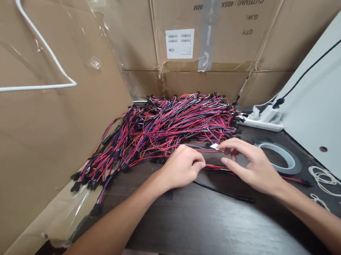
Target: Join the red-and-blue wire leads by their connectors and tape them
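My left hand is closed in a pinch round a red and black wire harness above the dark table. To its right, my right hand has thumb and forefinger apart, with nothing visible between them. Close to its fingertips is a small white tag, by the wires. A black cable end runs out below my left hand across the tabletop. Behind both hands lies a big heap of red, black and blue wire harnesses with black connectors. My left hand's curled fingers are partly hidden.
Cardboard boxes wall off the back and left. A white power strip with plugs sits at the right. A roll of clear tape and several pale rubber bands lie on the table right of my hands.
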Motion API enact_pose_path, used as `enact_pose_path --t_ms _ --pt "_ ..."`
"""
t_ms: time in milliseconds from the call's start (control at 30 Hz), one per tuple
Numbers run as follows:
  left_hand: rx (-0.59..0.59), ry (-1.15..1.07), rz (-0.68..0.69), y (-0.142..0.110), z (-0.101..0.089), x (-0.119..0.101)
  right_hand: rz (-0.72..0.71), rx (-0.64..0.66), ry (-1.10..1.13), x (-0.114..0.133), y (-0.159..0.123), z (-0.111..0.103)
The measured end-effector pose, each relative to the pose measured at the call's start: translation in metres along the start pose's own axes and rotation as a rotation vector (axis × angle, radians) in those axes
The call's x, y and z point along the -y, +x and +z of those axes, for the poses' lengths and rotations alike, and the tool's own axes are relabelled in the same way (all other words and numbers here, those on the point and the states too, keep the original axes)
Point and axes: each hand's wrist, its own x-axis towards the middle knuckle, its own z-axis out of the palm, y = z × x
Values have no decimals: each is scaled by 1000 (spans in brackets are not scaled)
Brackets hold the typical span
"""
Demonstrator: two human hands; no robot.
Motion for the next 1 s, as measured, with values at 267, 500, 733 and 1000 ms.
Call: enact_pose_path --t_ms 267,500,733,1000 --pt "5 -8 -21 -1 2 0 -56 -18 0 10 1 0" --pt "2 -56 -27 0 4 3 -46 52 10 19 0 5" --pt "34 -43 -32 -1 8 3 -45 91 -38 16 -2 12" --pt "79 -47 -14 -1 7 2 -35 149 -50 16 -1 14"
